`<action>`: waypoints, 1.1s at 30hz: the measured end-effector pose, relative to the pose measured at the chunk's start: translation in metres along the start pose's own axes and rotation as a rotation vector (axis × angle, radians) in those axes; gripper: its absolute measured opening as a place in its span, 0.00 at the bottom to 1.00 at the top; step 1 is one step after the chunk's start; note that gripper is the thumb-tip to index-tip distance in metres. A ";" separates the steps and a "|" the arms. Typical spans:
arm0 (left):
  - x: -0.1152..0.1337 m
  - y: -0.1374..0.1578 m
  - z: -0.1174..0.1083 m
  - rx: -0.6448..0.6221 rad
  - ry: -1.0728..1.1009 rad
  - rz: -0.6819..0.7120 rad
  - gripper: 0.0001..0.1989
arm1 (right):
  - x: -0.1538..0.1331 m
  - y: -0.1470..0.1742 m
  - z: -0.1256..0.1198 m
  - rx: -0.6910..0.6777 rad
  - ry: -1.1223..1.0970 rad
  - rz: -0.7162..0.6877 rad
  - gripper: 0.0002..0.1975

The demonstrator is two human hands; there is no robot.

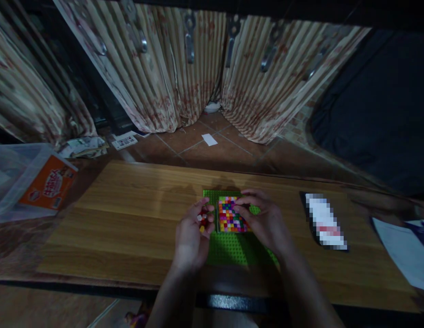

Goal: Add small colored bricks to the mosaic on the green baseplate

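Multicoloured brick block: a flat block of small square plastic bricks [229, 221] is being supported on a green studded plastic baseplate [229, 250], between the two hands.
Left hand: the left hand [191, 234] is being held palm up with curled fingers, beside the block's left edge; a few small loose bricks in red, white and yellow [202, 221] are being held in it.
Right hand: the right hand [265, 216] is being held over the block's right part, thumb and index fingertip narrowed together at its surface; whether a brick is being gripped there cannot be told.
Baseplate edges: a thin green strip is being shown along the block's left edge and a deeper studded band below it; the lower right corner is being partly covered by the right forearm.
Wooden tabletop: on the long brown tabletop [123, 223], a broad stretch of wood is being left between the left hand and the left edge, and a narrower one between the right hand and the flat dark-edged slab with a pixelated face [324, 223].
Outer sides: the left end is being neighboured by a clear plastic tub with an orange label [49, 184], the right end by a pale paper sheet [403, 250].
Far side: striped floral curtains [198, 86] are being seen beyond the tiled floor [184, 150].
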State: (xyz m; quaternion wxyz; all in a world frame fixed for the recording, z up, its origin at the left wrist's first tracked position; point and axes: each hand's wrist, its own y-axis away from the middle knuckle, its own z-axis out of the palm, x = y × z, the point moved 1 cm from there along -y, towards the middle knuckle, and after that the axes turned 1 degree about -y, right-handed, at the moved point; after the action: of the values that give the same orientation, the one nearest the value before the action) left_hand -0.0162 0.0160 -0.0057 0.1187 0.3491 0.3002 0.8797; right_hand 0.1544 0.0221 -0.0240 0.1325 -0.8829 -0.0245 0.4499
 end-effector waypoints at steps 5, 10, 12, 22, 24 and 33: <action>0.000 0.000 -0.001 -0.034 0.009 -0.005 0.07 | -0.002 0.000 0.001 0.030 0.003 0.024 0.02; 0.000 0.000 -0.002 -0.067 0.027 -0.012 0.07 | 0.001 -0.001 0.004 0.035 -0.088 0.086 0.03; -0.001 -0.001 -0.001 -0.071 0.027 -0.009 0.07 | 0.003 -0.001 0.007 0.047 -0.151 0.144 0.04; -0.002 -0.001 -0.005 -0.080 0.022 0.000 0.08 | 0.011 -0.003 0.015 0.044 -0.513 0.484 0.24; -0.002 -0.001 -0.005 -0.075 0.023 -0.002 0.08 | 0.013 -0.003 0.017 0.032 -0.567 0.512 0.25; 0.001 0.001 -0.002 -0.031 0.030 -0.009 0.06 | 0.006 -0.003 0.019 0.037 -0.590 0.553 0.22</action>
State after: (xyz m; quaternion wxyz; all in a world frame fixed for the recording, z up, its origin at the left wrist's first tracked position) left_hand -0.0185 0.0147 -0.0052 0.1236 0.3325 0.2896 0.8890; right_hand 0.1426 0.0301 -0.0384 0.0095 -0.6867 0.1849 0.7030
